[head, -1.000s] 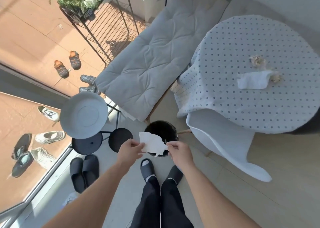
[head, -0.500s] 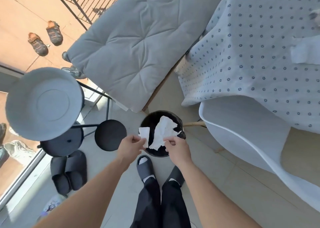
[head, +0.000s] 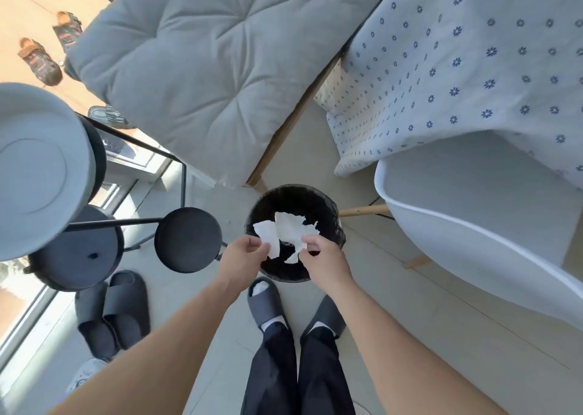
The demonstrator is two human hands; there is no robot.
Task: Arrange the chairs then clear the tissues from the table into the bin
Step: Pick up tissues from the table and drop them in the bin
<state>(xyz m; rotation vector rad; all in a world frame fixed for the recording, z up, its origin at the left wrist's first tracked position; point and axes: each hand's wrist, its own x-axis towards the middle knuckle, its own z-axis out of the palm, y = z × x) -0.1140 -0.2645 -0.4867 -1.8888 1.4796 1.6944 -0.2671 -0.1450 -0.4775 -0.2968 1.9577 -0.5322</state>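
Observation:
A round black bin stands on the floor just in front of my feet. Over its opening I hold a white tissue torn in two. My left hand pinches the smaller piece, and my right hand pinches the larger ragged piece. The two pieces overlap slightly above the bin. At the upper right is the table under a white flower-dotted cloth. A white shell chair is tucked beneath its edge. No tissue on the tabletop is in view.
A grey tufted cushion on a wooden bench lies behind the bin. A black stand with round trays and a grey dish stands to the left. Grey slippers sit by the window; sandals lie outside.
The single tissue has been torn into two pieces between my hands. My view has dropped closer to the bin, and the tissues on the tabletop have left the frame.

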